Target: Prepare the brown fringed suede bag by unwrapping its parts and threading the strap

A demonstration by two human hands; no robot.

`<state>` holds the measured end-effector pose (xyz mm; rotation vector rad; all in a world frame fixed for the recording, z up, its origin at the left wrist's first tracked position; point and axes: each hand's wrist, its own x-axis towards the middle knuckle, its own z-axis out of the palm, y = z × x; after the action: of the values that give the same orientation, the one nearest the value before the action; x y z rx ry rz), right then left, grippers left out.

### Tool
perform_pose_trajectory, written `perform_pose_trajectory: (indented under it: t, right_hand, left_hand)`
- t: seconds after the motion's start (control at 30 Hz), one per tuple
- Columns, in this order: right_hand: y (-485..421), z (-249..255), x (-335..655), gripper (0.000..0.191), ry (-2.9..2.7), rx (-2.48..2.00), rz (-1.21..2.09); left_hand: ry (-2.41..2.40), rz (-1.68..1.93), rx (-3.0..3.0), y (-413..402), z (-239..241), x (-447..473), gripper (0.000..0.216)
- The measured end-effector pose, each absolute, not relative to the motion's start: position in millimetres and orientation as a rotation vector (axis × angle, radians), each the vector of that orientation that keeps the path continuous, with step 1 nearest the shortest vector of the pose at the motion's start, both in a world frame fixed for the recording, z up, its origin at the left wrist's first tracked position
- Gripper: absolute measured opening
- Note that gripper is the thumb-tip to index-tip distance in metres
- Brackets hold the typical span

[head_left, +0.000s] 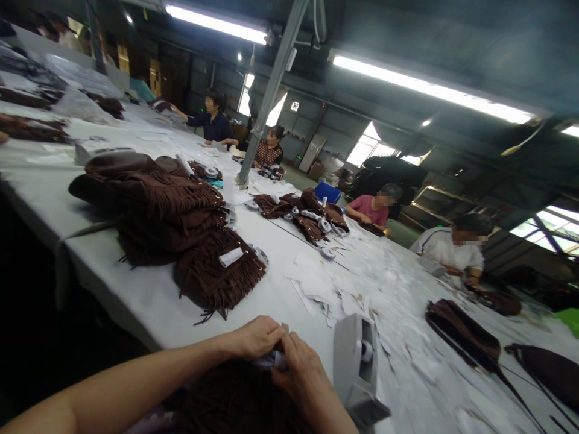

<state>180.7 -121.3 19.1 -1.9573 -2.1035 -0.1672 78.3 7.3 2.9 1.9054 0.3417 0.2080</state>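
Note:
At the table's near edge my left hand [257, 339] and my right hand [302, 361] meet, both closed with fingertips together. Between them is a piece of whitish wrapping [271, 360], and a small greyish-tan end sticks up above the fingertips. Just below, a dark brown fringed bag [239, 398] lies against me, its lower part in shadow. To the right of my right hand stands a grey tape dispenser [357, 367]. What the wrapping covers is hidden by my fingers.
Brown fringed bags [154, 211] are stacked at left, one with a white paper roll [231, 257] on it. Paper scraps [316, 280] litter the table [289, 241]. More bags [312, 211] lie beyond, near a metal post [271, 90]. Several people sit along the far side.

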Motion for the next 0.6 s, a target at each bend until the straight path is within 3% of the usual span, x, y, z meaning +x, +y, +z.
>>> perform_pose_trajectory:
  t: [0.2,0.4,0.6]
  right_hand:
    - [-119.4,13.1,181.8,0.023,-2.129,-1.789,-0.522]
    - [-124.6,18.8,179.3,0.013,-2.104,-1.805,-0.538]
    - [-127.9,15.4,180.3,0.021,-2.071,-1.72,-0.538]
  left_hand:
    - [0.336,0.152,1.737,15.0,15.3,68.9,0.029]
    - [0.147,0.056,1.561,14.2,26.1,58.7,0.013]
    - [0.138,0.14,1.461,8.0,23.2,59.2,0.013]
